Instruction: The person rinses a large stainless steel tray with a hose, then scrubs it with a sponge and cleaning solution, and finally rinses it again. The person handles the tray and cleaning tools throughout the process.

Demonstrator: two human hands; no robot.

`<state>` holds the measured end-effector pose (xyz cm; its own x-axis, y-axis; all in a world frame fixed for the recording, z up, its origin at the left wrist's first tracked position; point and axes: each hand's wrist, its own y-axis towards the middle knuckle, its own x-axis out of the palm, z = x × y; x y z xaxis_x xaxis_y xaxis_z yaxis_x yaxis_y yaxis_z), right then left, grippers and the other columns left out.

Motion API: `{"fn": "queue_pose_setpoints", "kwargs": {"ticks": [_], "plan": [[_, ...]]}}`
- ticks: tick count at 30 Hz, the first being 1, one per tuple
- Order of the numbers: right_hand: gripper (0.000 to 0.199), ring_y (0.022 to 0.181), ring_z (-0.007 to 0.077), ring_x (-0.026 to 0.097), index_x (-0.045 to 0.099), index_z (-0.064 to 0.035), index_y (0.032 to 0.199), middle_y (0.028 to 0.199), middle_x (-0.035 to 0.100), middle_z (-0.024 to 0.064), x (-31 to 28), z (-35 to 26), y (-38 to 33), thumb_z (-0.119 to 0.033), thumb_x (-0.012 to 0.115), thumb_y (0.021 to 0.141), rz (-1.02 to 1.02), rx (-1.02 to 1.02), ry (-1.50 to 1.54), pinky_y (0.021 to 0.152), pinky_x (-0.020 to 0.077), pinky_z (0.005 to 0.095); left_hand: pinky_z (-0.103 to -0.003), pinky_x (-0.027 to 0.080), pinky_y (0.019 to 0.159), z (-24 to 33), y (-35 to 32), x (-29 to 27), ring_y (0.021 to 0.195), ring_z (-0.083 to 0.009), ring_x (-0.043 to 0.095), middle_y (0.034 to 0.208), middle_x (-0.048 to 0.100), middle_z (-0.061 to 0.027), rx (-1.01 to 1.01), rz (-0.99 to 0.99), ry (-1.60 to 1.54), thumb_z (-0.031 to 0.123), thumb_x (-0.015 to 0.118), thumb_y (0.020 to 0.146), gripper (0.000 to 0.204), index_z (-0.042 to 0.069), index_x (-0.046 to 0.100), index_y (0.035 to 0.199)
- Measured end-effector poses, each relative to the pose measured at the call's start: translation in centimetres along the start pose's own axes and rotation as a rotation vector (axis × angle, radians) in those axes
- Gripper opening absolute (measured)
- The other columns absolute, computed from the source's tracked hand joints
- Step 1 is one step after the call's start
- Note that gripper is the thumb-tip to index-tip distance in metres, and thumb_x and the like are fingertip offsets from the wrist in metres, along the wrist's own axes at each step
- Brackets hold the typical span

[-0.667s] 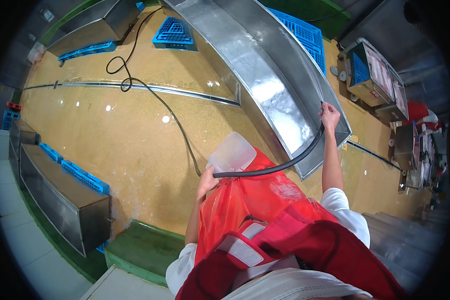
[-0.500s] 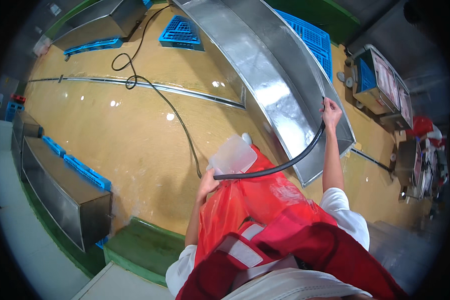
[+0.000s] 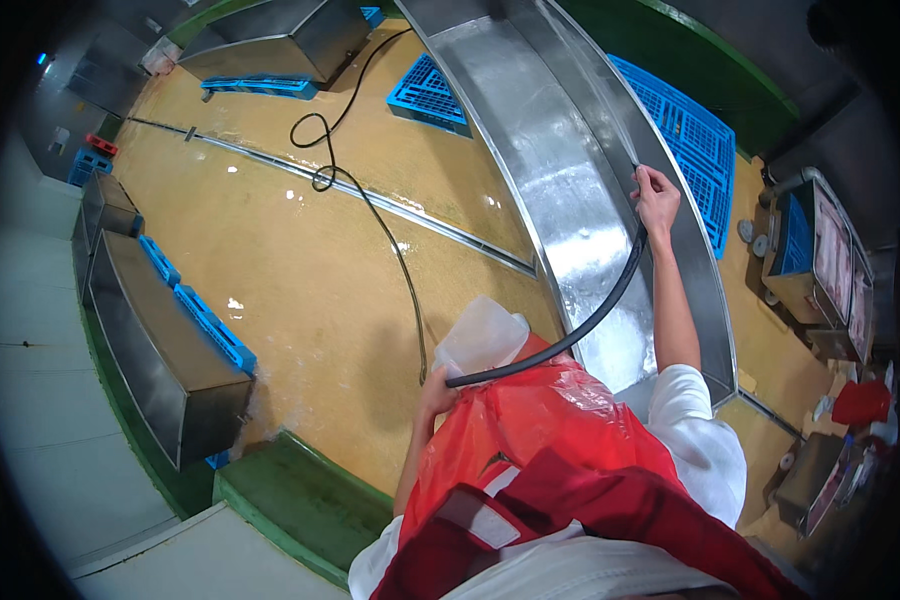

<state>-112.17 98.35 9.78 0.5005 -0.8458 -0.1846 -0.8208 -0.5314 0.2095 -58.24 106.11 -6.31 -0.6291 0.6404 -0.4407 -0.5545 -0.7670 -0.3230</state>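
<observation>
A black hose (image 3: 600, 312) sags in a curve between my two hands in front of a red apron (image 3: 540, 420). Pinched near its tip, the hose is in my right hand (image 3: 657, 202), over the right side of a long stainless steel trough (image 3: 530, 110). A thin stream of water leaves the tip toward the trough's far part. My left hand (image 3: 438, 390) is closed round the hose at waist height. Against that hand is a translucent white plastic container (image 3: 485, 338); the fingers' grip on it is partly hidden. The rest of the hose trails over the floor in loops.
A drain channel (image 3: 370, 198) crosses the wet tan floor (image 3: 310, 260). Blue pallets (image 3: 700, 150) lie beyond the trough. Steel troughs (image 3: 150, 330) stand at the left, near a green ledge (image 3: 305, 490). A loaded steel cart (image 3: 820, 260) is at the right.
My view has shifted, so the surroundings sit farther right. My right hand with the hose tip has moved farther along the trough, away from its near end. Both hands keep hold of the hose.
</observation>
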Motion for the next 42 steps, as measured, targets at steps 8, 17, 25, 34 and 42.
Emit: {"fn": "queue_pose_setpoints", "kwargs": {"ticks": [8, 17, 25, 34, 42], "plan": [[0.025, 0.058, 0.0118, 0.066, 0.072, 0.0015, 0.102, 0.081, 0.072, 0.0068, 6.0, 0.8, 5.8, -0.02, 0.066, 0.092, -0.187, 0.024, 0.059, 0.049, 0.047, 0.0229, -0.042, 0.051, 0.075, 2.3, 2.4, 1.2, 0.086, -0.0366, 0.068, 0.09, 0.069, -0.0226, -0.237, 0.116, -0.035, 0.004, 0.066, 0.072, 0.03, -0.001, 0.064, 0.102], [0.026, 0.058, 0.0133, 0.067, 0.073, 0.0005, 0.101, 0.081, 0.072, 0.0071, 9.7, 2.0, 7.7, -0.023, 0.067, 0.091, -0.238, 0.036, 0.048, 0.05, 0.0482, 0.0249, -0.042, 0.052, 0.078, 3.6, 2.1, 1.4, 0.089, -0.0376, 0.068, 0.094, 0.069, -0.0256, -0.331, 0.175, -0.007, 0.008, 0.069, 0.072, 0.033, -0.005, 0.064, 0.102], [0.027, 0.058, 0.0152, 0.068, 0.073, 0.0009, 0.1, 0.081, 0.073, 0.0082, 9.7, 1.5, 7.7, -0.024, 0.066, 0.091, -0.254, 0.032, 0.003, 0.052, 0.0501, 0.0258, -0.042, 0.052, 0.078, 3.6, 2.3, 2.0, 0.091, -0.0378, 0.068, 0.095, 0.069, -0.0256, -0.275, 0.186, -0.052, 0.011, 0.072, 0.073, 0.034, -0.005, 0.064, 0.102], [0.029, 0.059, 0.0162, 0.07, 0.073, 0.0002, 0.098, 0.077, 0.072, 0.0082, 8.1, 4.6, 6.8, -0.026, 0.067, 0.088, -0.279, 0.076, -0.157, 0.053, 0.0516, 0.0266, -0.042, 0.051, 0.075, 5.2, 1.8, 2.2, 0.087, -0.0363, 0.068, 0.092, 0.069, -0.0231, -0.293, 0.166, -0.048, 0.01, 0.07, 0.072, 0.033, -0.003, 0.064, 0.102], [0.028, 0.06, 0.0152, 0.07, 0.073, -0.0001, 0.097, 0.078, 0.072, 0.008, 6.8, 5.3, 3.7, -0.026, 0.068, 0.088, -0.335, 0.198, -0.196, 0.046, 0.05, 0.0277, -0.039, 0.051, 0.074, 2.5, -0.5, 3.4, 0.083, -0.0301, 0.068, 0.089, 0.07, -0.0198, -0.229, 0.209, -0.183, 0.006, 0.068, 0.073, 0.03, -0.002, 0.063, 0.102]]}}
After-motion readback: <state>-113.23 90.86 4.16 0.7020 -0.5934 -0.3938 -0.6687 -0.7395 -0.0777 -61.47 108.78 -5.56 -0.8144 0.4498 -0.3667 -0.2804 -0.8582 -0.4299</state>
